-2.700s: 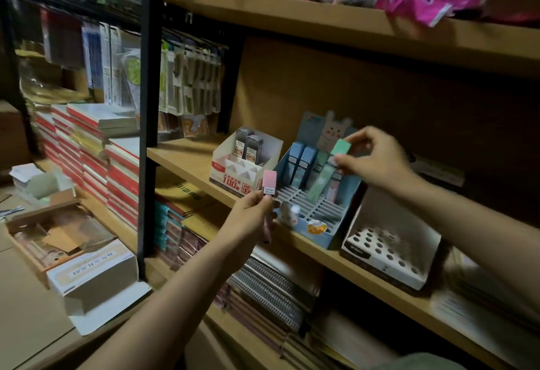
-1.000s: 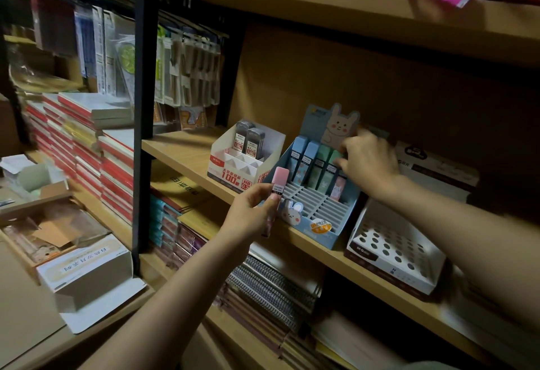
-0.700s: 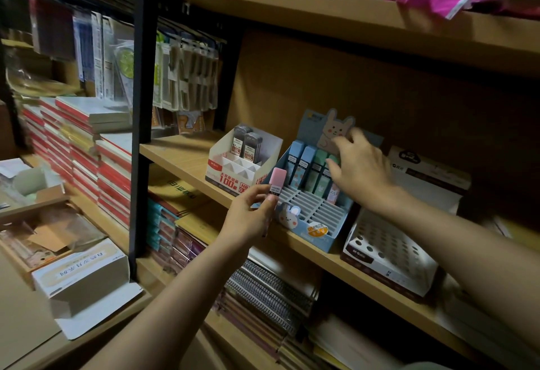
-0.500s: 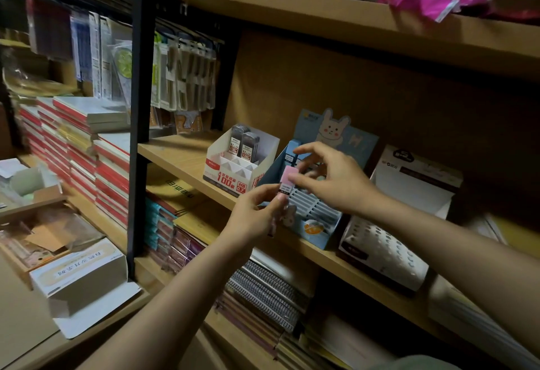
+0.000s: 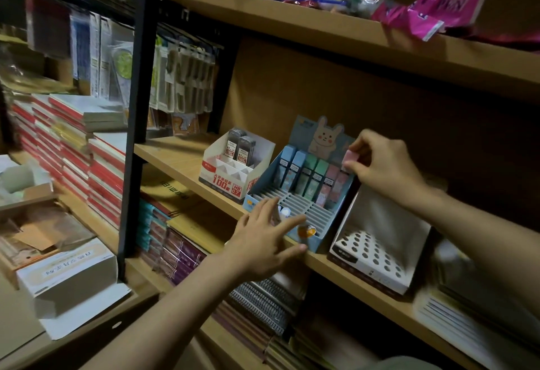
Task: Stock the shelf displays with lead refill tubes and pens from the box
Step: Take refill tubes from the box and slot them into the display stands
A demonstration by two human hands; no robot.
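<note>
The right hand (image 5: 382, 165) pinches the top cap of a pink lead refill tube (image 5: 346, 171) between thumb and forefinger, the other fingers curled above it. The tube stands nearly upright, long axis running top to bottom and leaning back a little, cap end up, its lower end in the back row of the blue rabbit display (image 5: 295, 194) just below the hand. To the left of that hand, in the same row, stand another pink tube, two green ones and two blue ones (image 5: 287, 169) — all tilted the same way, caps up. Nearer the camera, the left hand (image 5: 264, 238) is spread flat with fingers straight and apart, holding nothing, hovering at the front lip of the blue display; whether it touches the card I cannot tell. Beyond its fingertips to the left sits a white display (image 5: 230, 175) with two grey tubes upright at its back. Below the right wrist is a white holed display (image 5: 377, 255) on the same wooden shelf (image 5: 175, 159).
</note>
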